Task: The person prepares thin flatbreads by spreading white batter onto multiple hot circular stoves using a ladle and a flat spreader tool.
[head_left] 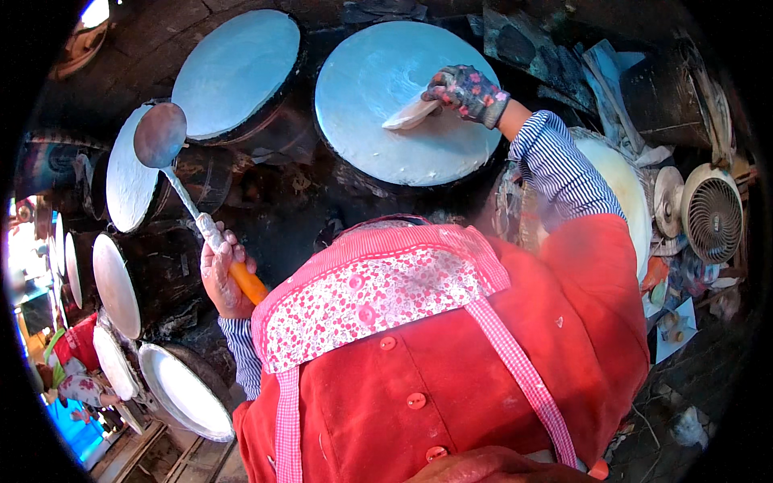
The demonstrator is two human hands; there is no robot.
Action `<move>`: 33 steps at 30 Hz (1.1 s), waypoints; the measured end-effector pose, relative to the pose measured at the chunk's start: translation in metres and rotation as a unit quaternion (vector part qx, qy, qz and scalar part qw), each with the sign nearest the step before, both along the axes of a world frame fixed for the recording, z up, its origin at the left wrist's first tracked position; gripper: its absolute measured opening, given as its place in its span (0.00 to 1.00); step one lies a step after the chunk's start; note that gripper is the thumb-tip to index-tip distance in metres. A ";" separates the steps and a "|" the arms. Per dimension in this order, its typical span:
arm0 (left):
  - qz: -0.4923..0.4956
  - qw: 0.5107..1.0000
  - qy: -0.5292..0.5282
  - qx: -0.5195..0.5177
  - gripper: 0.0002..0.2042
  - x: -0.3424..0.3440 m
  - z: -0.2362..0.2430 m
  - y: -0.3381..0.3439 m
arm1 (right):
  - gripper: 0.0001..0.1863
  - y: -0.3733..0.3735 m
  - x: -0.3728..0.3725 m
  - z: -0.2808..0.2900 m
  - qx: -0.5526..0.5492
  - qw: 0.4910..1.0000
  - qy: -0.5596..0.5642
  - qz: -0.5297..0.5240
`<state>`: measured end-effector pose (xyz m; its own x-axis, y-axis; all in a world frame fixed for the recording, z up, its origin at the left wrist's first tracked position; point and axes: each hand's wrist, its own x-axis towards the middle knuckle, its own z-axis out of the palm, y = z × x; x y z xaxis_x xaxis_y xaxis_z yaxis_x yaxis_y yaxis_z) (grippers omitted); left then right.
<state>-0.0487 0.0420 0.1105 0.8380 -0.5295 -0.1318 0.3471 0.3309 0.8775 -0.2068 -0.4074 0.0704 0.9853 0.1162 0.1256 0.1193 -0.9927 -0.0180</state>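
My left hand is closed round the orange handle of a ladle, whose metal bowl is raised in front of a white-coated round griddle. My right hand, in a dark glove with pink flowers, is closed on a pale flat spreader. The spreader lies on the large round griddle at the upper middle, which is covered with a white layer showing swirl marks. My red clothing and patterned apron fill the lower middle.
More round griddles stand at upper left and along the left, with a white-filled pan lower down. A yellowish round surface is behind my right arm. A fan stands at right. Another person is at far left.
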 end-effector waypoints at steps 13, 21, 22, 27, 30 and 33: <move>-0.039 0.999 0.016 -0.014 0.16 0.005 0.000 -0.009 | 0.19 -0.008 -0.096 -0.016 0.093 0.876 -0.022 -0.473; -0.062 0.998 0.020 -0.011 0.16 0.027 0.001 -0.035 | 0.29 0.073 -0.017 0.005 0.207 0.776 0.025 -0.596; -0.064 0.998 0.023 -0.004 0.16 0.028 0.002 -0.038 | 0.29 0.075 -0.006 0.013 0.159 0.811 0.078 -0.558; -0.092 0.994 0.044 0.031 0.16 0.038 -0.001 -0.052 | 0.25 0.051 0.038 0.003 0.240 0.760 0.028 -0.604; -0.099 0.992 0.065 0.044 0.16 0.045 0.001 -0.054 | 0.19 0.021 0.039 0.011 0.172 0.813 0.067 -0.553; -0.115 0.989 0.075 0.056 0.16 0.051 0.001 -0.059 | 0.14 -0.006 0.023 0.005 0.085 0.871 0.082 -0.477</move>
